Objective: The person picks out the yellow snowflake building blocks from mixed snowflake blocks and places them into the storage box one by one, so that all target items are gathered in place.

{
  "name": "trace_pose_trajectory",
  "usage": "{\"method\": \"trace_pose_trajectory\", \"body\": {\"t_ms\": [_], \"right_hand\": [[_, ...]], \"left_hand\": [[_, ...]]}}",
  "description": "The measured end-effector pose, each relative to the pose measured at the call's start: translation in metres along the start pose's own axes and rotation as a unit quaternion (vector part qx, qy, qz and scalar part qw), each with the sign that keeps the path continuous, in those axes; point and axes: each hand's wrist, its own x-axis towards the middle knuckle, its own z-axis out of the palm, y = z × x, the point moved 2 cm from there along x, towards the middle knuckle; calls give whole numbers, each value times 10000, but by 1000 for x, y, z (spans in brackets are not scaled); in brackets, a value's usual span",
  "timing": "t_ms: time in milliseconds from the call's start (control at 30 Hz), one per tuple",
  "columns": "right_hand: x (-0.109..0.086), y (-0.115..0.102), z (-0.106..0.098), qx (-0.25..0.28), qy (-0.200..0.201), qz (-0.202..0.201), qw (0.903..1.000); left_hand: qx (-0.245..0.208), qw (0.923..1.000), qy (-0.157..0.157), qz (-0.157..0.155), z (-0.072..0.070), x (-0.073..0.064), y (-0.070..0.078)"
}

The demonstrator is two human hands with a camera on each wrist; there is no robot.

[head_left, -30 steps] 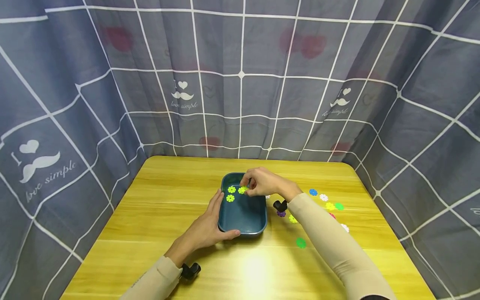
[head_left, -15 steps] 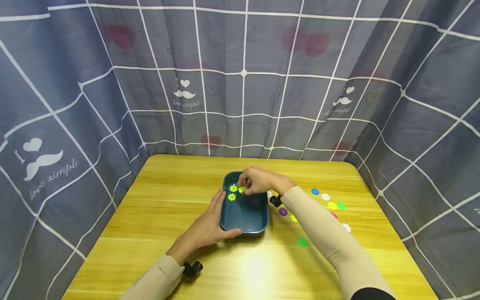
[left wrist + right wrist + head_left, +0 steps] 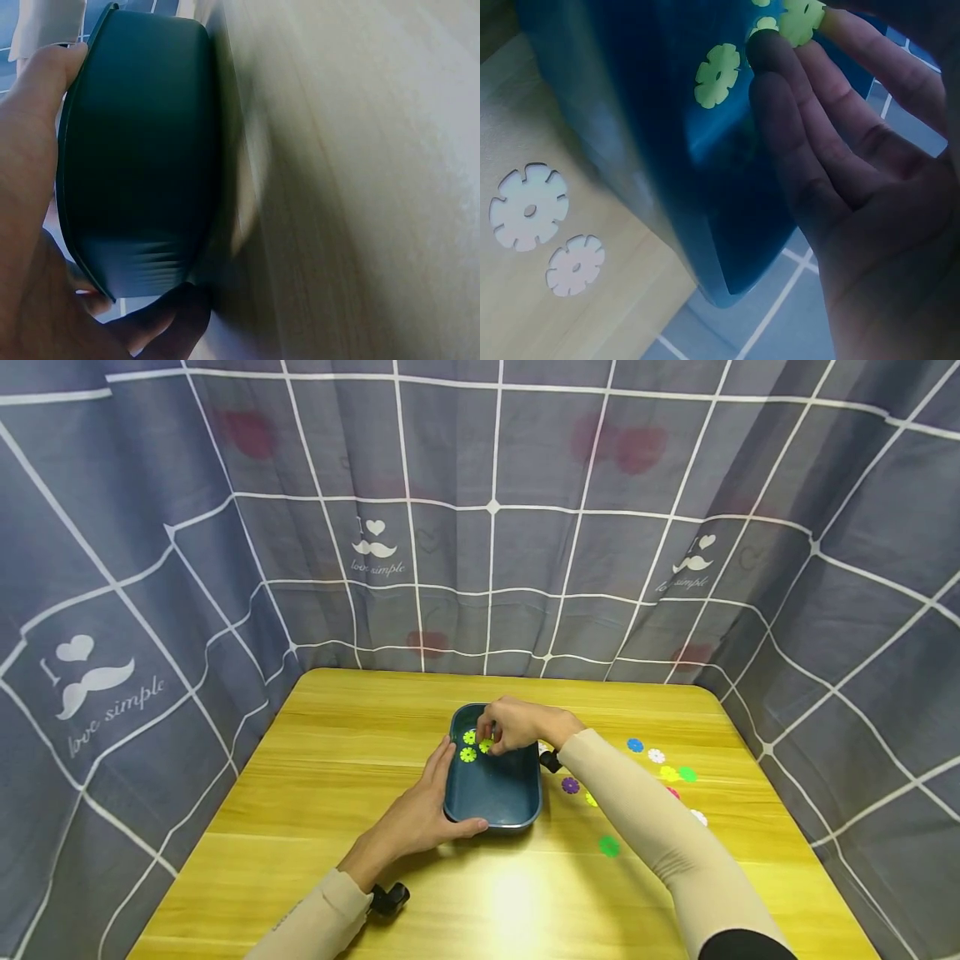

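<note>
A dark blue-green rectangular tray (image 3: 493, 793) stands on the wooden table. My left hand (image 3: 415, 814) grips its left side, thumb at the near edge and fingers along the wall; the left wrist view shows this hand spanning the tray's outer wall (image 3: 142, 135). Over the tray's far half, my right hand (image 3: 521, 723) reaches in. Between its fingertips it pinches a yellow-green notched disc (image 3: 799, 26), the thumb mostly hidden. More yellow-green notched discs (image 3: 468, 755) lie inside near the far left. One disc (image 3: 711, 84) lies just beyond the right fingertips.
Right of the tray, loose notched discs lie on the table: purple (image 3: 571, 785), green (image 3: 609, 847), blue (image 3: 635, 745), white (image 3: 656, 756) and several others. Two white discs (image 3: 514, 221) sit close by the tray. A grey checked curtain (image 3: 450, 552) surrounds the table.
The right fingers have dipped slightly lower into the tray, toward the discs there. The left hand keeps its hold on the tray. The head view has shifted slightly.
</note>
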Motion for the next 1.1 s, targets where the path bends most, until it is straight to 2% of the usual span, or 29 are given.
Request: {"method": "trace_pose_trajectory", "body": {"t_ms": [300, 833, 1100], "right_hand": [[7, 2, 1, -81, -211, -69, 9997], [8, 1, 5, -14, -356, 240, 9991], [9, 1, 5, -161, -379, 219, 9989]], "left_hand": [[5, 10000, 2, -14, -1, 1, 1], [-36, 10000, -18, -20, 2, 0, -2], [-43, 10000, 4, -1, 1, -1, -1]]}}
